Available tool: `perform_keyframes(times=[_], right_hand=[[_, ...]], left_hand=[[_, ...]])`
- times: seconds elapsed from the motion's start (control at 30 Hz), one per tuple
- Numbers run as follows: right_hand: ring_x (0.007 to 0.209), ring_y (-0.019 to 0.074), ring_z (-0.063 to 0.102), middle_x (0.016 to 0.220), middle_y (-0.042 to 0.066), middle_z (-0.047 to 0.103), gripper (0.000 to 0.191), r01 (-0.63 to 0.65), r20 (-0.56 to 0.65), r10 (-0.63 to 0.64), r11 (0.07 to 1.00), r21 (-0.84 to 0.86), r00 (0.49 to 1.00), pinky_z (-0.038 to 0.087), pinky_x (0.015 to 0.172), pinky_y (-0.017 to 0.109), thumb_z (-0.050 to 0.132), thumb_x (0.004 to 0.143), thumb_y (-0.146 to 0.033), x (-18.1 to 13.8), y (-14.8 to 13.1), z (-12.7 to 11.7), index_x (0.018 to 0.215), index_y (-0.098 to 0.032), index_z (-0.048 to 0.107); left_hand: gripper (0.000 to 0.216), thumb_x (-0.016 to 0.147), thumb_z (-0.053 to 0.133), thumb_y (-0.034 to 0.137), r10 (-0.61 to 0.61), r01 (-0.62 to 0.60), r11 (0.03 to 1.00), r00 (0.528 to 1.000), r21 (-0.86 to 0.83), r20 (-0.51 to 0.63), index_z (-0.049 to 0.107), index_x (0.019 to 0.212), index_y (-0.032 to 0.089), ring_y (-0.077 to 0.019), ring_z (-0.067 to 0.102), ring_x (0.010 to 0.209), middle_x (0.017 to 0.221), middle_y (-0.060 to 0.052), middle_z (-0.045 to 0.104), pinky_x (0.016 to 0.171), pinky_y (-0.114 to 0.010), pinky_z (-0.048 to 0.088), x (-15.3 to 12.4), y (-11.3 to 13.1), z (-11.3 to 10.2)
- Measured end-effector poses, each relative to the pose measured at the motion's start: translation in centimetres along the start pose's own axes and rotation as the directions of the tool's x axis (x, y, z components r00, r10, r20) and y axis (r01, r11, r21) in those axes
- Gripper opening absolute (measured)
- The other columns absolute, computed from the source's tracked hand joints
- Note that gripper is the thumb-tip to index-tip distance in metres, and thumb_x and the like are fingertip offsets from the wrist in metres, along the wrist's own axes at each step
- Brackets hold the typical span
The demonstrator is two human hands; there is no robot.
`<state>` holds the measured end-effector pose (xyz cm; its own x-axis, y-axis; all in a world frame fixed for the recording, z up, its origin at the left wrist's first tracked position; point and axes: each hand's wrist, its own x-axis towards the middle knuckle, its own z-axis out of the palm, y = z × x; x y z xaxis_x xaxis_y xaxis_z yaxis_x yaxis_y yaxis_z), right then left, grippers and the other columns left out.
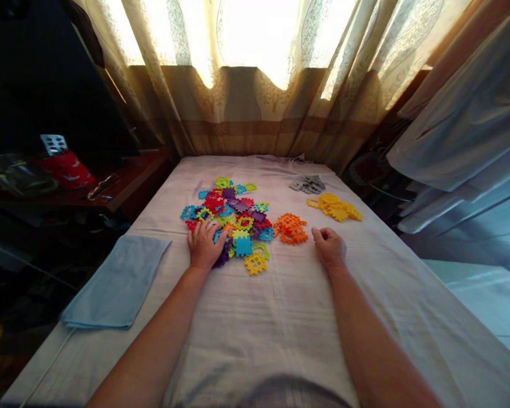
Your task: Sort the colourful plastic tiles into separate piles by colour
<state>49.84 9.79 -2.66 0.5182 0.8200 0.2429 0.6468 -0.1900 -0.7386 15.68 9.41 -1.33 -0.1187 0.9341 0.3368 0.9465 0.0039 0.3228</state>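
Note:
My left hand (204, 245) lies on the near left edge of a mixed pile of plastic interlocking tiles (242, 221), its fingers spread over the pieces. The pile mixes red, purple, blue, green and a few orange and yellow tiles. At its near side are a solid blue tile (242, 245) and a yellow window-shaped tile (255, 263). My right hand (330, 248) rests on the sheet, fingers curled in, with nothing visible in it. Just left of it is a heap of orange tiles (290, 228). Beyond it sit yellow tiles (335, 207) and grey pieces (307, 184).
A white sheet (276, 323) covers the table. A folded blue cloth (119, 280) lies at the left edge, a white cord running from under it. Farther left, a dark wooden stand (144, 175) holds a red container (70, 170). Curtains (255, 107) hang behind; clothes (459, 130) hang right.

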Motion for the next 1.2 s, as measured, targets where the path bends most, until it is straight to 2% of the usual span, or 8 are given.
perform_keyframes(times=[0.2, 0.33, 0.63, 0.77, 0.87, 0.97, 1.1, 1.2], right_hand=[[0.052, 0.0159, 0.047, 0.050, 0.000, 0.051, 0.062, 0.055, -0.012, -0.055, 0.998, -0.030, 0.998, 0.032, 0.054, 0.029, 0.039, 0.068, -0.083, 0.0, 0.2, 0.2, 0.054, -0.024, 0.048], [0.052, 0.0157, 0.046, 0.050, 0.000, 0.051, 0.063, 0.051, 0.013, -0.050, 0.998, -0.040, 0.999, 0.032, 0.054, 0.029, 0.037, 0.068, -0.084, 0.0, 0.1, 0.2, 0.054, -0.024, 0.049], [0.051, 0.0151, 0.046, 0.050, 0.001, 0.052, 0.063, 0.049, 0.017, -0.048, 0.999, -0.017, 0.999, 0.032, 0.053, 0.029, 0.038, 0.067, -0.084, -0.1, -0.2, 0.0, 0.055, -0.023, 0.051], [0.051, 0.0147, 0.046, 0.049, 0.000, 0.050, 0.061, 0.077, -0.032, -0.076, 0.997, 0.018, 0.997, 0.033, 0.052, 0.028, 0.040, 0.070, -0.082, -0.2, -0.2, 0.1, 0.055, -0.024, 0.050], [0.050, 0.0132, 0.044, 0.048, -0.002, 0.048, 0.056, 0.118, -0.071, -0.112, 0.990, 0.073, 0.991, 0.034, 0.053, 0.027, 0.042, 0.072, -0.076, -0.8, -0.9, 0.0, 0.056, -0.023, 0.049], [0.049, 0.0120, 0.043, 0.048, -0.003, 0.047, 0.049, 0.177, -0.034, -0.173, 0.973, 0.150, 0.984, 0.035, 0.053, 0.025, 0.045, 0.076, -0.068, -1.8, -2.3, -0.1, 0.058, -0.023, 0.052], [0.050, 0.0120, 0.049, 0.051, -0.002, 0.053, 0.041, 0.222, 0.132, -0.274, 0.924, 0.312, 0.953, 0.040, 0.054, 0.024, 0.050, 0.079, -0.058, -3.8, -4.4, 0.4, 0.065, -0.021, 0.062], [0.047, 0.0115, 0.051, 0.056, -0.001, 0.061, 0.038, 0.120, 0.318, -0.295, 0.874, 0.472, 0.901, 0.043, 0.051, 0.024, 0.054, 0.081, -0.056, -5.2, -5.7, 1.1, 0.074, -0.021, 0.065]], left_hand=[[0.029, 0.086, 0.058, 0.045, -0.065, 0.068, 0.997, 0.994, -0.031, 0.086, 0.070, 0.107, 0.030, -0.0312, 0.040, 0.139, 0.144, -0.005, 0.055, 0.115, -0.059, 0.024, 0.7, 0.2, -0.2], [0.019, 0.083, 0.063, 0.040, -0.086, 0.094, 0.993, 0.992, -0.078, 0.097, 0.070, 0.097, 0.029, -0.0318, 0.040, 0.139, 0.141, -0.003, 0.058, 0.115, -0.061, 0.022, 1.2, 0.2, 0.0], [0.009, 0.083, 0.061, 0.028, -0.076, 0.054, 0.968, 0.994, -0.243, -0.082, 0.063, 0.091, 0.024, -0.0257, 0.056, 0.125, 0.125, -0.005, 0.068, 0.109, -0.050, 0.033, 1.2, -0.8, 0.7], [0.010, 0.088, 0.057, 0.028, -0.052, -0.003, 0.956, 0.982, -0.294, -0.180, 0.062, 0.095, 0.024, -0.0234, 0.066, 0.103, 0.107, -0.004, 0.074, 0.107, -0.051, 0.035, 0.9, -1.5, 0.7], [0.010, 0.090, 0.057, 0.030, 0.051, -0.144, 0.957, 0.939, -0.252, -0.341, 0.062, 0.094, 0.023, -0.0225, 0.067, 0.093, 0.095, -0.003, 0.075, 0.107, -0.050, 0.035, 0.4, -1.4, 0.3], [0.009, 0.091, 0.057, 0.031, 0.237, -0.343, 0.926, 0.853, -0.159, -0.465, 0.062, 0.091, 0.023, -0.0216, 0.066, 0.090, 0.090, -0.003, 0.074, 0.103, -0.044, 0.039, -0.2, -0.7, -0.4], [0.005, 0.092, 0.058, 0.026, 0.412, -0.511, 0.856, 0.769, -0.083, -0.488, 0.062, 0.090, 0.023, -0.0190, 0.066, 0.088, 0.088, -0.002, 0.073, 0.101, -0.040, 0.040, -1.1, 1.1, -1.0], [0.005, 0.091, 0.059, 0.024, 0.489, -0.586, 0.807, 0.732, -0.072, -0.474, 0.063, 0.089, 0.024, -0.0170, 0.066, 0.087, 0.087, 0.000, 0.073, 0.102, -0.040, 0.039, -1.7, 2.4, -1.1]])
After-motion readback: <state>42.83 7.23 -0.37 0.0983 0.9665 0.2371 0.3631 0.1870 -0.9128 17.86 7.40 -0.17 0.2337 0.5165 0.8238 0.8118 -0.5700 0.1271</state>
